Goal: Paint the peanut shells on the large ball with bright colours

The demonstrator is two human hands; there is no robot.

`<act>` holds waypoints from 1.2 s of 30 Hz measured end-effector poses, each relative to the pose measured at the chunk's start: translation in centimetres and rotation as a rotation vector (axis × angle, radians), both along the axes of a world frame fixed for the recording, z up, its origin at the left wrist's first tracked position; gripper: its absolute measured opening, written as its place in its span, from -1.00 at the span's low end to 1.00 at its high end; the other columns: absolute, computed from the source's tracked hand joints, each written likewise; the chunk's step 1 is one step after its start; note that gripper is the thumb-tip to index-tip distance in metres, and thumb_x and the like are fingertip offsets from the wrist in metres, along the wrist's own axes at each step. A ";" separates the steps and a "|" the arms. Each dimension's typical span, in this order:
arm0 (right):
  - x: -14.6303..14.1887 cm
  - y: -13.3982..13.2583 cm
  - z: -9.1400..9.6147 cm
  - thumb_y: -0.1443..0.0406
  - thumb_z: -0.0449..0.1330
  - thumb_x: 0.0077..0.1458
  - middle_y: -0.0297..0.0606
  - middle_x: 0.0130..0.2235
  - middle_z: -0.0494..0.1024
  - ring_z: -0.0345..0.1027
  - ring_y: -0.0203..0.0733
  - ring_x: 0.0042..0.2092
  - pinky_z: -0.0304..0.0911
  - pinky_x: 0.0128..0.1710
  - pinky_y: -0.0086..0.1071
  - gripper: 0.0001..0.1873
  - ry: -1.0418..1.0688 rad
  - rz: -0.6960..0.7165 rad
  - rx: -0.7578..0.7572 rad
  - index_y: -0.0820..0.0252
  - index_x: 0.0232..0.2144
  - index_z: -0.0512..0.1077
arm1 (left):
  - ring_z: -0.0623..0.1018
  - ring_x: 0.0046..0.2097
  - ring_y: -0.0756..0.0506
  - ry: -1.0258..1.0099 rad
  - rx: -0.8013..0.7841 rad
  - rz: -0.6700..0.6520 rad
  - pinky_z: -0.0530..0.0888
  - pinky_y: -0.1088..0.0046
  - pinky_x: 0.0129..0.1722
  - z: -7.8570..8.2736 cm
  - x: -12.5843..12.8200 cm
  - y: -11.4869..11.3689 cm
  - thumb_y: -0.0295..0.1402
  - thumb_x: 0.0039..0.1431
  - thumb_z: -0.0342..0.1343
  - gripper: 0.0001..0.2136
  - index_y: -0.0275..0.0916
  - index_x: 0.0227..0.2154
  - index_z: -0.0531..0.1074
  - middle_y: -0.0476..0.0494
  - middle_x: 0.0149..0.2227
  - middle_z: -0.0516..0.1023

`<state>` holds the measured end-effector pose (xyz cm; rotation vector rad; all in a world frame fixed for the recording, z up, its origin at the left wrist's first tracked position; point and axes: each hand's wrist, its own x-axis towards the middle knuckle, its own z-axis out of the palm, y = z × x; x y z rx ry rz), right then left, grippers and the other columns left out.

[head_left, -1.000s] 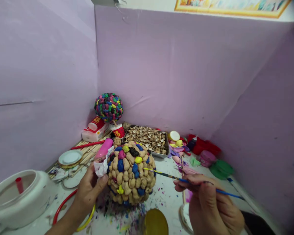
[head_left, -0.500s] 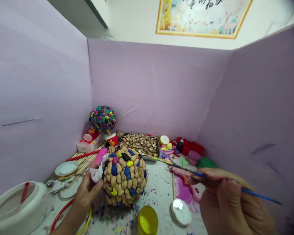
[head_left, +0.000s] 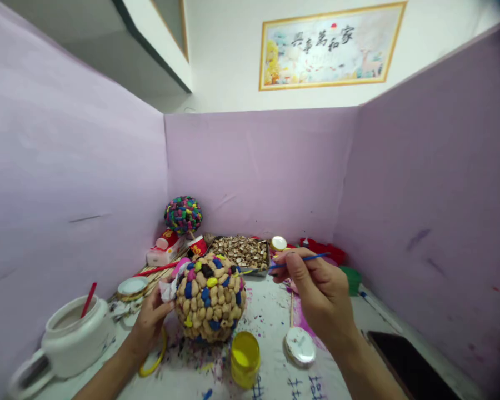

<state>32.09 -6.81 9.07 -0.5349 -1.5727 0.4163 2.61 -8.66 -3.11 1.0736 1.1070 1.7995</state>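
A ball covered with peanut shells (head_left: 210, 297), some painted blue, yellow, black and pink, stands on the paint-spattered table (head_left: 270, 322). My left hand (head_left: 150, 319) presses against the ball's left side, fingers closed on a crumpled white tissue (head_left: 168, 289). My right hand (head_left: 316, 294) pinches a thin blue-handled paintbrush (head_left: 291, 261), its yellow tip touching the upper right of the ball. An open jar of yellow paint (head_left: 245, 358) sits just in front of the ball, with its lid (head_left: 300, 347) lying to the right.
A white pot (head_left: 77, 333) with a red stick stands at the left. A fully painted shell ball (head_left: 183, 214), a metal tray of loose shells (head_left: 241, 251), paint jars and lids (head_left: 278, 243) crowd the back. Purple partitions (head_left: 254, 166) enclose the table. A dark slab (head_left: 408, 366) lies at right.
The view has tilted upward. My right hand swung the brush from the right back toward the ball, tip now at its upper right. My left hand stayed on the ball.
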 end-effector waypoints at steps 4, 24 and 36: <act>-0.2 0.1 -0.1 0.26 0.05 0.20 -0.32 -0.53 0.51 0.41 -0.32 -0.52 0.32 -0.53 -0.45 -0.72 -0.057 0.003 0.023 0.22 -0.46 0.48 | 0.48 0.02 -0.30 -0.046 -0.036 0.016 0.46 0.22 -0.04 0.4 0.1 0.1 -0.33 -0.30 0.33 -0.40 -0.16 -0.05 0.39 -0.14 -0.06 0.54; -1.6 0.6 -1.7 0.29 0.02 0.20 -0.25 -0.44 0.60 0.47 -0.28 -0.43 0.34 -0.46 -0.45 -0.69 -0.246 0.060 0.061 0.22 -0.48 0.50 | 0.48 0.03 -0.30 -0.049 -0.037 0.006 0.48 0.26 -0.05 -1.0 -0.3 0.5 -0.33 -0.28 0.37 -0.37 -0.12 -0.02 0.40 -0.12 -0.07 0.56; -1.6 0.9 -1.7 0.29 0.03 0.20 -0.28 -0.51 0.56 0.42 -0.30 -0.50 0.27 -0.51 -0.46 -0.70 -0.230 -0.019 0.076 0.22 -0.50 0.47 | 0.46 0.05 -0.31 -0.038 -0.019 -0.028 0.44 0.19 0.00 -1.2 -0.6 0.6 -0.34 -0.24 0.36 -0.40 -0.12 -0.02 0.39 -0.11 -0.08 0.55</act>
